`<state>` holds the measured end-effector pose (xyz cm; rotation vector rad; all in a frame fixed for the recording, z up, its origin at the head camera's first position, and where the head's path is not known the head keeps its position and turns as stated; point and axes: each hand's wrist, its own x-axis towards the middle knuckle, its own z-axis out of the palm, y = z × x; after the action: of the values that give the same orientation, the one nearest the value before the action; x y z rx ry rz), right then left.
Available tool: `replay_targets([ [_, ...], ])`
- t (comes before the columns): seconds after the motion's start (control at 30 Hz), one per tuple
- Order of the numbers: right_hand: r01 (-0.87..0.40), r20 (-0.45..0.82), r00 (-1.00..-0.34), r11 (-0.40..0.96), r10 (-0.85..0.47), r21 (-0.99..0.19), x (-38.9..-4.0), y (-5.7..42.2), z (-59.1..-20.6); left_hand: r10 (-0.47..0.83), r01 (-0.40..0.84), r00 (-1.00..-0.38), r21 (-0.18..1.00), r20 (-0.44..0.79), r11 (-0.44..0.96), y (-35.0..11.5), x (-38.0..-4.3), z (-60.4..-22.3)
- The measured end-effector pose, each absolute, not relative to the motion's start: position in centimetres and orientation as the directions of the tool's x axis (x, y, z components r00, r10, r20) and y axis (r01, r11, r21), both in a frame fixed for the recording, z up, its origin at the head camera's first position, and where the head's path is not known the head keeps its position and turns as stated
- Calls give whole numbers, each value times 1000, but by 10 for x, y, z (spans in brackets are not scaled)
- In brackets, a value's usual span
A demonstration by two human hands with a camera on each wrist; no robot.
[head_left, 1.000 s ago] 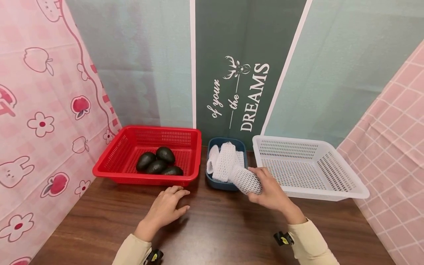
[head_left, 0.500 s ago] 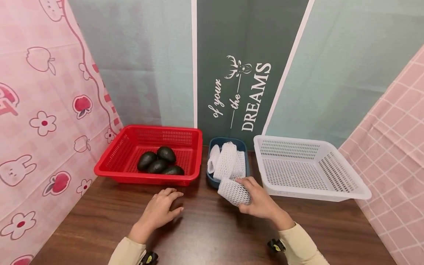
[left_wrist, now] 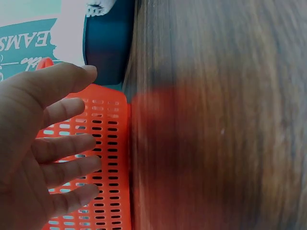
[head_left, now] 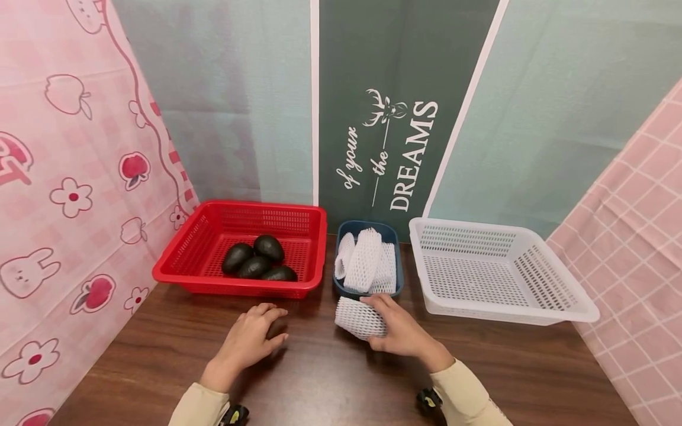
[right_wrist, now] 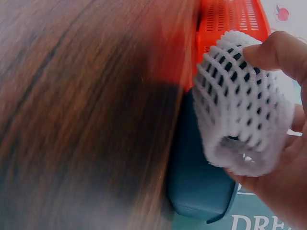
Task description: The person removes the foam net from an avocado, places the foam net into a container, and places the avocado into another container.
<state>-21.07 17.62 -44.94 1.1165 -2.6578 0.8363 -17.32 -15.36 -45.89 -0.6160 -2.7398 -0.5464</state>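
My right hand [head_left: 402, 328] pinches a white foam net sleeve [head_left: 360, 318] just in front of the blue bin [head_left: 401, 278]. In the right wrist view the sleeve [right_wrist: 240, 100] has a hollow near end, and dark shows through its mesh; I cannot tell whether anything lies deeper inside. More foam net sleeves [head_left: 364, 260] lie in the bin. My left hand [head_left: 246, 337] is held over the table in front of the red basket [head_left: 240, 288], fingers relaxed and apart, holding nothing. Several dark avocados [head_left: 269, 248] are grouped in that basket.
A white basket [head_left: 511, 313] with nothing visible in it stands right of the blue bin. All the containers line the back of the brown wooden table [head_left: 319, 384]. Printed cloths [head_left: 256, 118] hang behind and at both sides.
My right hand has drawn the foam net sleeve out of the blue bin, moving left and towards me. My left hand has shifted slightly left and nearer. The avocados have stayed put.
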Motion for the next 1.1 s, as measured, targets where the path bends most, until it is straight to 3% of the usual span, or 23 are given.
replay_targets([
  [0.33, -702, 296, -702, 559, -647, -442, -213, 172, -455, 333, 422, -894, 307, 301, 853, -161, -171, -457],
  [0.73, -633, 289, -772, 643, -566, -431, -198, 177, -430, 312, 432, -884, 353, 350, 830, -149, -170, -446],
  [1.1, -639, 300, -767, 634, -567, -435, -198, 176, -431, 313, 444, -878, 372, 363, 815, -139, -174, -443],
])
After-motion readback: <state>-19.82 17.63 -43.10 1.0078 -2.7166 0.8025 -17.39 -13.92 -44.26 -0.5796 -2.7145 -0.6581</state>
